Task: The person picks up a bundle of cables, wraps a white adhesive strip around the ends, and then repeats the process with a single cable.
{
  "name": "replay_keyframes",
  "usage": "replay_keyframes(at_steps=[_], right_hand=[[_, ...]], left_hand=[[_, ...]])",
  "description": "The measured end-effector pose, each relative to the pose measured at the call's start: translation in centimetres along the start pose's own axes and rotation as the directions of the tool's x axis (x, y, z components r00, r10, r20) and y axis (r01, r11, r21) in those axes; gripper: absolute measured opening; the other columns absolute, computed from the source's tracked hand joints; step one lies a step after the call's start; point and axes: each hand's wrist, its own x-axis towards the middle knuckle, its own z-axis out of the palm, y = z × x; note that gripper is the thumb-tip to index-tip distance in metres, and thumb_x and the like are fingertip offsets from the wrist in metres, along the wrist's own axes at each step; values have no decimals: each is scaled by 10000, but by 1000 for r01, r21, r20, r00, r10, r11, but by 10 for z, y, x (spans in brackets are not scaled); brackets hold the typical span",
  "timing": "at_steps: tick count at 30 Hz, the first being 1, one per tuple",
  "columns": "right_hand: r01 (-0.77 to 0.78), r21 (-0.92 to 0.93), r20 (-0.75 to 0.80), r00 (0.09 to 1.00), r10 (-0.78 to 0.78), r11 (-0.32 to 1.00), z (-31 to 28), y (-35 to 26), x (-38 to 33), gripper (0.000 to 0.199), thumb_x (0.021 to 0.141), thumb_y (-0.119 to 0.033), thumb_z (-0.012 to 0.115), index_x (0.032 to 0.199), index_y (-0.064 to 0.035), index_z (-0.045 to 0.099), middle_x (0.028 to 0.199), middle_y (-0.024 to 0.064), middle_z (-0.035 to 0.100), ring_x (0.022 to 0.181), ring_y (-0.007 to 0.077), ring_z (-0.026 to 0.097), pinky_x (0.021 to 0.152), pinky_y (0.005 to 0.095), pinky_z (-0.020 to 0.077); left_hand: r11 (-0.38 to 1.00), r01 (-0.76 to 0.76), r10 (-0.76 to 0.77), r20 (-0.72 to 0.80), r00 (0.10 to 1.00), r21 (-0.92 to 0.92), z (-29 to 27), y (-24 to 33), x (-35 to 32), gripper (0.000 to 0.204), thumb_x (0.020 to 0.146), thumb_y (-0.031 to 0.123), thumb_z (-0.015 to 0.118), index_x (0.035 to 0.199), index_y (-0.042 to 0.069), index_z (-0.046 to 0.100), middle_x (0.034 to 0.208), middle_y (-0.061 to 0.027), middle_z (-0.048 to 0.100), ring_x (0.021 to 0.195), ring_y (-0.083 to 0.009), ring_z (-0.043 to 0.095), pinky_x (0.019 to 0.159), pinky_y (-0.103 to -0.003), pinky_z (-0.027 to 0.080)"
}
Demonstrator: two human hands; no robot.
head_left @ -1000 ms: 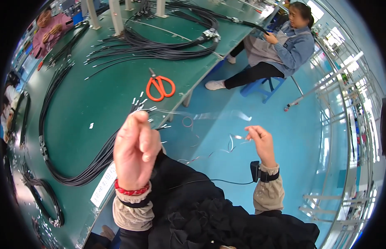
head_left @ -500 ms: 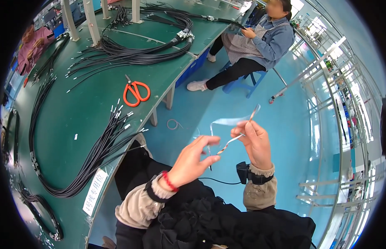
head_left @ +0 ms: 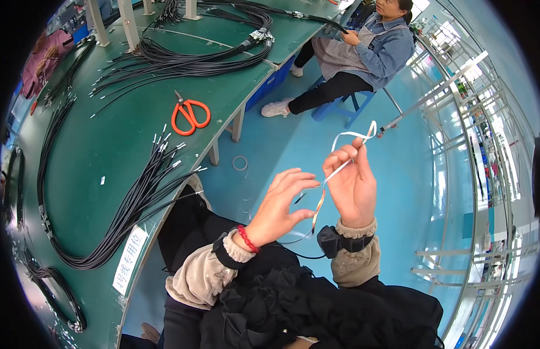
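A workshop with a bright blue floor [head_left: 293, 139] and a long green workbench [head_left: 78, 151] curving along the nine o'clock side fills the view.

Near the centre, over the person's lap, a thin white strip [head_left: 347, 152], seemingly a cable tie or flat band, rises from the right hand [head_left: 352, 185] and loops over toward one o'clock. That hand is closed on it, thumb and forefinger pinching the strip near its upper part, apparently so that the loose end stands free above the fingers. A thin wire runs down from the pinch toward the wrist, where a small black device [head_left: 331, 239] is strapped.

The left hand [head_left: 280, 205], at eight o'clock from the right one, is open with its fingers spread; the fingertips are close to the wire, but whether they touch it cannot be told. A red bracelet [head_left: 245, 238] sits at its wrist.

On the bench at ten o'clock lie orange-handled scissors [head_left: 188, 115], and below them a bundle of black cables [head_left: 136, 198] with bare ends fanned toward the bench edge, within reach. At twelve o'clock a seated co-worker [head_left: 363, 55] in a blue jacket handles more cables.
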Motion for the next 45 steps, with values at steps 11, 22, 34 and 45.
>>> replay_keyframes(at_steps=[11, 22, 34, 45], right_hand=[[-139, 378, 353, 935, -4, 915, 1, -12, 1, 209, 959, -200, 389, 1042, -74, 534, 796, -15, 532, 784, 116, 492, 798, 280, 397], [71, 116, 568, 813, -125, 991, -2, -84, 5, 229, 935, -212, 434, 1072, -44, 508, 861, 23, 551, 823, 140, 532, 805, 302, 421], [-188, -928, -195, 981, -8, -323, -92, -14, -9, 481, 867, -185, 573, 1283, -8, 408, 1182, 129, 526, 1023, 170, 538, 857, 319, 441], [-23, -988, 15, 969, 246, 152, -36, 28, -15, 163, 835, -87, 580, 952, 8, 644, 981, 101, 620, 872, 157, 583, 725, 280, 466]], left_hand=[[933, 332, -312, 145, 939, -140, 1, -31, -15, 89, 786, 70, 638, 860, 21, 636, 793, -53, 640, 768, -171, 607, 709, -274, 467], [650, 612, -468, 398, 789, -450, -15, -51, -22, 126, 872, 106, 569, 915, -6, 606, 762, -6, 626, 721, -45, 570, 610, -192, 461], [421, 675, -572, 400, 716, -606, -25, -38, -31, 161, 911, 180, 518, 966, 40, 576, 853, -54, 627, 772, -123, 620, 633, -211, 489], [211, 702, -442, 574, 689, -680, -23, -44, -29, 264, 891, 231, 554, 1063, 34, 523, 962, -90, 602, 898, -202, 610, 760, -284, 485]])
